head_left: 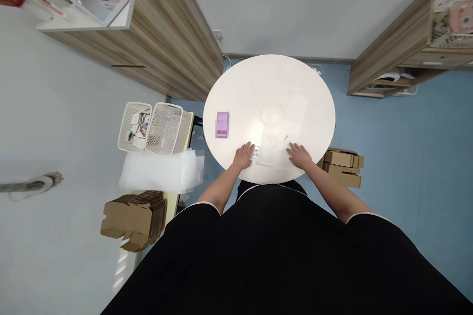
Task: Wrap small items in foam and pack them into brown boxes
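My left hand [243, 156] lies on the white round table [236, 78] near its front edge, fingers stretched out. Right beside its fingertips is a small clear item with faint markings [256, 151]; whether the fingers touch it I cannot tell. My right hand [299, 155] rests flat with fingers apart, its tips at the edge of a thin translucent sheet or bag [275, 150]. That sheet spreads over the middle of the tabletop and is hard to make out against the white. A tiny dark mark [286, 137] shows near the right fingertips.
A pixelated purple rectangle [222, 124] lies on the table's left side. Left of the table are white baskets [135, 128], a stack of translucent sheets [158, 170] and folded cardboard boxes [129, 216]. More cardboard boxes [342, 166] stand at right. Wooden cabinets [177, 24] flank the back wall.
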A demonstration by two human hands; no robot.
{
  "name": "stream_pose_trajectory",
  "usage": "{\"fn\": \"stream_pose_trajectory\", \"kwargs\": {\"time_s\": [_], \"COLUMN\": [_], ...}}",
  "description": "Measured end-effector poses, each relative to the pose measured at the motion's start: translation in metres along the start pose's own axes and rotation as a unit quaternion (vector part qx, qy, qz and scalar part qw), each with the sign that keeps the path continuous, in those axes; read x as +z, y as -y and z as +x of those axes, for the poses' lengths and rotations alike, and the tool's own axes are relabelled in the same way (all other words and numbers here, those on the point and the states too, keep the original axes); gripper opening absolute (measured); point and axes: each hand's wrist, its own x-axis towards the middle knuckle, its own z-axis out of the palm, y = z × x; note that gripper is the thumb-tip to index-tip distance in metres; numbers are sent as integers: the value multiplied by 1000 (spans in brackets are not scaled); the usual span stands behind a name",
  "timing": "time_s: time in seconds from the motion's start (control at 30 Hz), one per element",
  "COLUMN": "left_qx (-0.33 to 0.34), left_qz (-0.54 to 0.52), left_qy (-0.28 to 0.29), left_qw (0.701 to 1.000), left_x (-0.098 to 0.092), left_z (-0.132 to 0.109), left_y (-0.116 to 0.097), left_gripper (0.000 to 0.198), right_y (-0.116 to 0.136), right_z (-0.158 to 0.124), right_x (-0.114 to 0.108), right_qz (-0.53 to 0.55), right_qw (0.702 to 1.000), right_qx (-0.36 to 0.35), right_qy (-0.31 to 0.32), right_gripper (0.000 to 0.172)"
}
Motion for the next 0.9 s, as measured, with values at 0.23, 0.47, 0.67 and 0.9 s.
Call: {"fn": "stream_pose_trajectory", "kwargs": {"time_s": [0.23,0.47,0.67,0.9], "left_qx": [-40,73,89,97], "left_qz": [11,-5,-6,-6], "left_qy": [-30,-58,-15,-27], "left_qw": [999,996,996,995], "left_x": [-11,-17,12,25], "left_z": [5,4,14,12], "left_y": [-7,-44,-99,-88], "left_gripper": [80,82,79,73], "right_y": [15,23,30,44], "right_z": [-19,11,2,-20], "right_x": [21,12,17,45], "right_qz": [-56,-11,4,264], "right_qw": [998,996,1000,918], "right_qx": [-16,-71,-7,278], "right_qy": [33,59,21,-104], "right_gripper": [81,83,78,66]}}
